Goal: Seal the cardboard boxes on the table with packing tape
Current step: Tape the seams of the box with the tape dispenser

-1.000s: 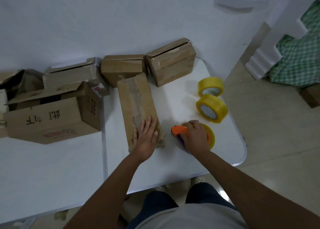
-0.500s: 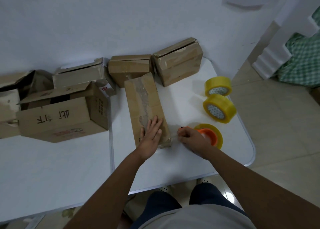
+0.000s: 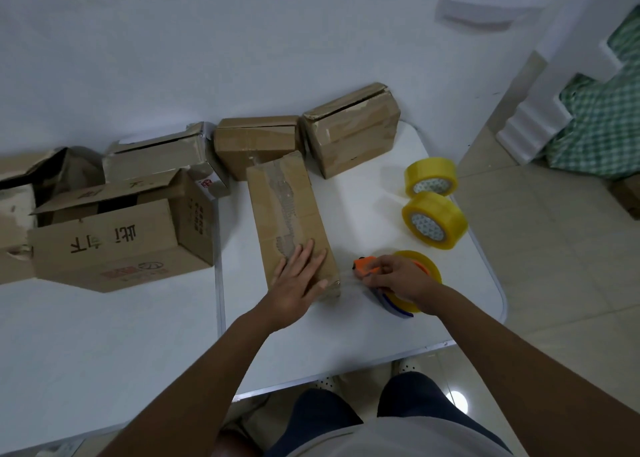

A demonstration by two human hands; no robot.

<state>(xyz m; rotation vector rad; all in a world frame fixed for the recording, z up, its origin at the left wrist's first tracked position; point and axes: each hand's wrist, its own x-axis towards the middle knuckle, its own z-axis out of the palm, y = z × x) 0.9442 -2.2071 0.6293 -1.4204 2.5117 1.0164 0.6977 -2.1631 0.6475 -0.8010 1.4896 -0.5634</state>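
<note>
A long narrow cardboard box (image 3: 284, 207) lies lengthwise on the white table (image 3: 363, 328), its top torn along the middle. My left hand (image 3: 298, 276) presses flat on the box's near end with straight fingers. Just right of the box, my right hand (image 3: 398, 278) grips an orange tape dispenser (image 3: 363, 264) loaded with a yellow tape roll (image 3: 427, 269). A thin strip of clear tape (image 3: 346, 282) runs from the dispenser to the box's near right corner.
Two spare yellow tape rolls (image 3: 431, 176) (image 3: 434, 219) stand at the table's right edge. Other cardboard boxes (image 3: 353, 129) (image 3: 256, 145) (image 3: 162, 158) line the wall, and a large open box (image 3: 117, 238) sits at the left. White foam (image 3: 561, 86) stands on the floor to the right.
My right hand has drawn the dispenser slightly away from the box corner and regripped it, with tape stretched between them. My left hand stays pressed on the box.
</note>
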